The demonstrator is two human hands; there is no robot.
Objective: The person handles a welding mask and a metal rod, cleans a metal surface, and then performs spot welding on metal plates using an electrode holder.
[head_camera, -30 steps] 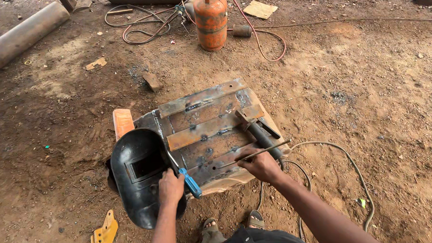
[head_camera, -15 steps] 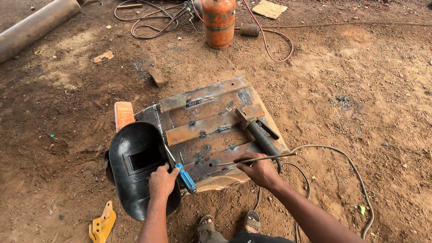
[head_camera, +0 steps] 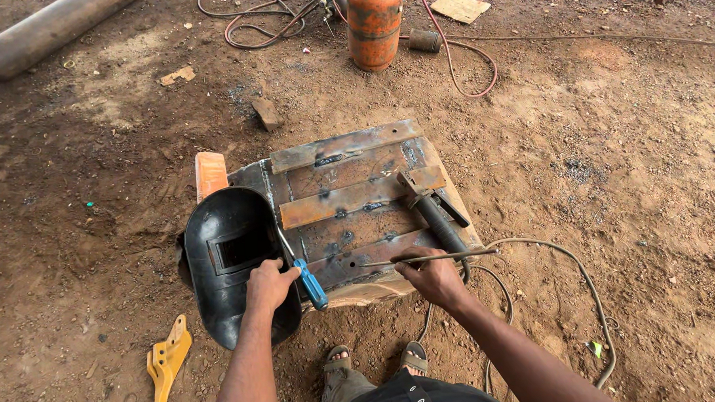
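- Underneath everything, bare brown dirt ground [head_camera: 610,176] spreads out well beyond both my hands.
- Far ahead of my left fingers, at the top left, lies a long grey pipe [head_camera: 46,31], well apart from me.
- Straight ahead and well past my fingertips stands an orange gas cylinder [head_camera: 375,22], upright, with thin hoses [head_camera: 463,55] looping around it on the dirt.
- Just in front of both hands sits the rusty plate assembly [head_camera: 349,193], flat steel strips laid side by side on a wooden block.
- Right under my left hand [head_camera: 267,285] is the black welding mask [head_camera: 229,261], lying face down beside the plates; my fingers are curled over its edge, gripping it.
- Just right of my left fingers a blue-handled screwdriver [head_camera: 306,280] rests with its handle toward me; I cannot tell whether my thumb touches it.
- Ahead of my right hand [head_camera: 433,276] lies a chipping hammer [head_camera: 433,210] on the plates.
- My right fingers are closed tight around a thin welding rod [head_camera: 431,259], which runs level across the near edge of the plates.
- A grey cable [head_camera: 582,280] curves away to the right of that hand.
- Near my left elbow lies a small yellow metal piece [head_camera: 167,362] on the dirt.
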